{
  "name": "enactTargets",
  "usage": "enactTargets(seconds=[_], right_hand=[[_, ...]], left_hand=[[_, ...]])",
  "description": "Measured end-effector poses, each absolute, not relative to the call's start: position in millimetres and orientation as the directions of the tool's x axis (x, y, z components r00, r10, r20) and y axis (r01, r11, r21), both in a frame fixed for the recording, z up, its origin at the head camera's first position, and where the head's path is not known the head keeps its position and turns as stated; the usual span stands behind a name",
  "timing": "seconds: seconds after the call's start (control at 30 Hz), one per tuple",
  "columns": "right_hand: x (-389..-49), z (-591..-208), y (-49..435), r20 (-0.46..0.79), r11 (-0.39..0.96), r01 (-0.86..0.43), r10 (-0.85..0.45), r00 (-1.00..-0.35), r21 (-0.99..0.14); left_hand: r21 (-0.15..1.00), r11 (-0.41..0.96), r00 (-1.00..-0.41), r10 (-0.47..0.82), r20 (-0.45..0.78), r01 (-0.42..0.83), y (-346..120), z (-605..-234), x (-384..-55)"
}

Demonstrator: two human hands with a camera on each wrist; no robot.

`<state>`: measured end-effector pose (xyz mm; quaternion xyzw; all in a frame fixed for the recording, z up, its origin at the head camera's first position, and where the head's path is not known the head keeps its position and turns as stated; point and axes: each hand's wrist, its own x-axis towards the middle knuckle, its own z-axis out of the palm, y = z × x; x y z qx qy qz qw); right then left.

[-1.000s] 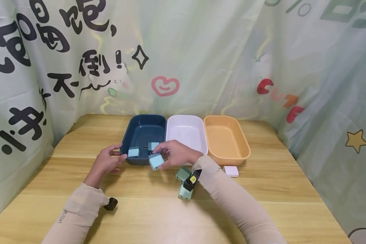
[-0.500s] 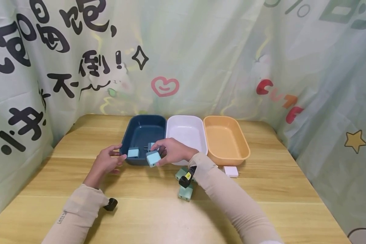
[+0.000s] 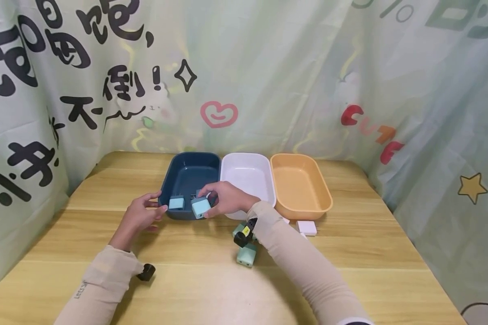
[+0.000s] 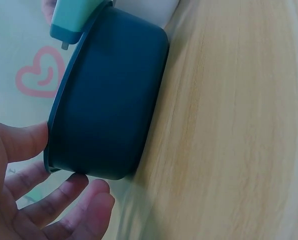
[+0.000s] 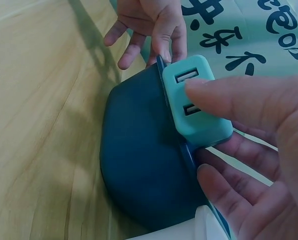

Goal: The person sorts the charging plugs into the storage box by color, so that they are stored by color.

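Observation:
My right hand [image 3: 229, 198] pinches a light-blue two-port USB charger [image 5: 198, 100] between thumb and fingers, over the front rim of the dark-blue tray [image 3: 191, 160]. In the left wrist view the charger's prong shows by the rim. My left hand [image 3: 142, 213] touches the tray's front-left corner with thumb and fingertips, its fingers loosely spread. Inside the tray lies another light-blue charger [image 3: 176, 202]; a further one behind the right hand is mostly hidden. On the table under the right wrist are green chargers [image 3: 246, 255], partly covered by the wrist camera [image 3: 244, 235].
A white tray [image 3: 248, 159] and an orange tray [image 3: 301, 160] stand side by side right of the dark-blue one. White chargers [image 3: 307, 227] lie in front of them, partly behind the right sleeve [image 3: 301, 257]. A printed curtain [image 3: 268, 81] hangs behind the wooden table [image 3: 179, 289].
My right hand has shifted slightly left and away from me, carrying the light-blue charger from in front of the dark-blue tray to over its front rim. The left hand stays at the corner.

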<state>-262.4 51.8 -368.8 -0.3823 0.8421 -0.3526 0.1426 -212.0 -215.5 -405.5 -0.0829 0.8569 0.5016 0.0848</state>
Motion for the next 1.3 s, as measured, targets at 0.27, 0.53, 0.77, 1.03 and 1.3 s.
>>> enactTargets(seconds=[0.27, 0.53, 0.77, 1.03, 1.3], right_hand=[[-267, -370, 46, 0.03, 0.493, -0.525, -0.708, -0.705, -0.693], [-275, -376, 42, 0.062, 0.496, -0.522, -0.682, -0.729, -0.694], [-277, -381, 38, 0.079, 0.507, -0.513, -0.653, -0.753, -0.693], [-280, -382, 31, 0.081, 0.52, -0.488, -0.622, -0.779, -0.701], [-286, -383, 25, 0.089, 0.519, -0.487, -0.615, -0.783, -0.702]], left_hand=[[0.85, 0.479, -0.973, -0.05, -0.224, -0.22, -216, -406, -212], [0.848, 0.487, -0.975, -0.043, -0.216, -0.209, -217, -406, -211], [0.849, 0.482, -0.973, -0.044, -0.226, -0.219, -217, -407, -211], [0.854, 0.478, -0.976, -0.041, -0.213, -0.206, -218, -409, -211], [0.85, 0.474, -0.971, -0.058, -0.23, -0.23, -217, -406, -212]])
